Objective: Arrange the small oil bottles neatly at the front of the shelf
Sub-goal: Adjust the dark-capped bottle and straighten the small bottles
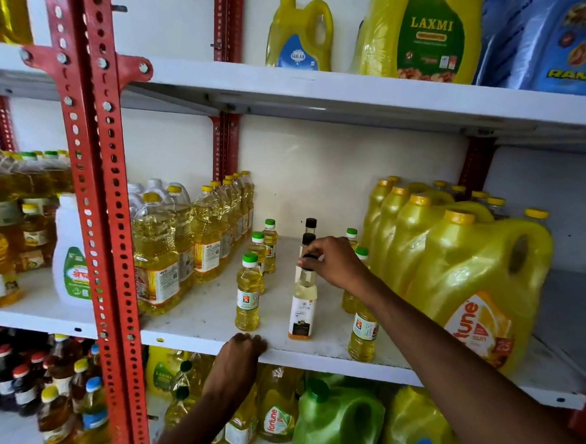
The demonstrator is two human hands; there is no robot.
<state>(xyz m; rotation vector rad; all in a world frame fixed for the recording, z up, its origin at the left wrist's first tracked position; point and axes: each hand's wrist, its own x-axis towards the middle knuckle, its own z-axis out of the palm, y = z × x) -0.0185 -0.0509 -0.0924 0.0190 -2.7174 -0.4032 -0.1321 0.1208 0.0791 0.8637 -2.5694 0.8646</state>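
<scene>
On the white middle shelf (209, 333) stand three rows of small oil bottles. The left row has green caps, its front bottle (248, 294) near the edge. The middle row has black caps; my right hand (333, 262) grips the cap of its front bottle (302, 308), which stands upright near the edge. Two more black-capped bottles (310, 227) stand behind it. A right row of green-capped bottles (363, 332) runs partly behind my right forearm. My left hand (242, 352) rests on the shelf's front edge, fingers curled over the lip, holding no bottle.
Large yellow oil jugs (479, 288) crowd the right of the shelf. Taller clear oil bottles (166, 258) line the left. A red perforated upright (98, 192) stands in front at left. Shelves above and below carry more oil containers.
</scene>
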